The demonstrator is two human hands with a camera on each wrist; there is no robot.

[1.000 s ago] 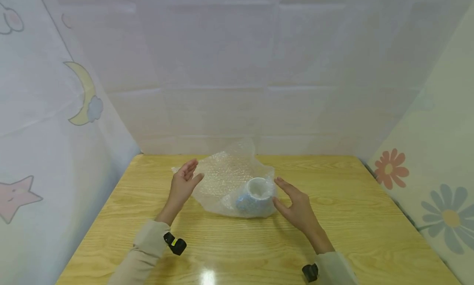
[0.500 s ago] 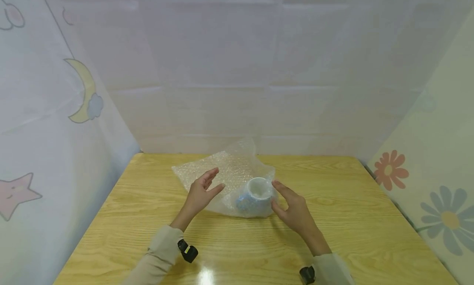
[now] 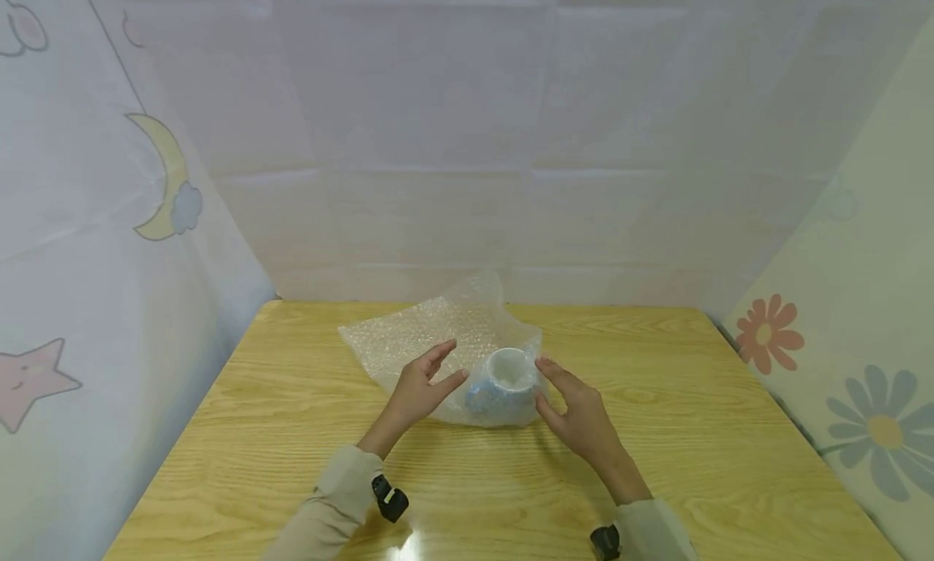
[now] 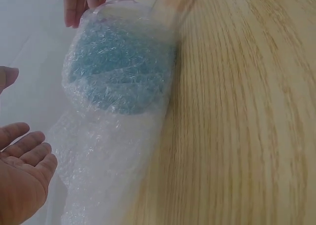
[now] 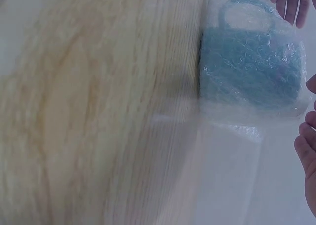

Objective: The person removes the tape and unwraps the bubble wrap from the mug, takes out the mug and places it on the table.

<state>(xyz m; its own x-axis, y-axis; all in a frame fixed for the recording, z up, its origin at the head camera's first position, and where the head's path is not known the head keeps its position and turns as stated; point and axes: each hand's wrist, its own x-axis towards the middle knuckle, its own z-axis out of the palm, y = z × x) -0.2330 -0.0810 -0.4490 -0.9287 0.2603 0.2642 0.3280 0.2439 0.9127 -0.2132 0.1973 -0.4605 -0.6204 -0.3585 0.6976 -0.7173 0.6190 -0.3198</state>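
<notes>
A blue mug (image 3: 492, 400) with a white rim stands on the table, partly covered by clear bubble wrap (image 3: 401, 339). Its handle shows as a loop through the plastic in the right wrist view, on the side toward my left hand. Just left of the mug, my left hand (image 3: 419, 389) hovers over the wrap with fingers extended, holding nothing. At the mug's right side is my right hand (image 3: 581, 415), thumb and fingers spread and loosely bent. Its fingertips are close to the wrapped edge; whether they touch it I cannot tell.
The wooden table (image 3: 693, 399) extends around the wrap on all sides. Behind it hangs a pale cloth wall (image 3: 438, 139). Printed panels with a moon, star and flowers border the left and right. A black wrist camera (image 3: 390, 498) sits on each sleeve.
My left hand has moved right, from the wrap's left edge to beside the mug. My right hand has shifted slightly left at the mug's side. Mug and wrap look unmoved.
</notes>
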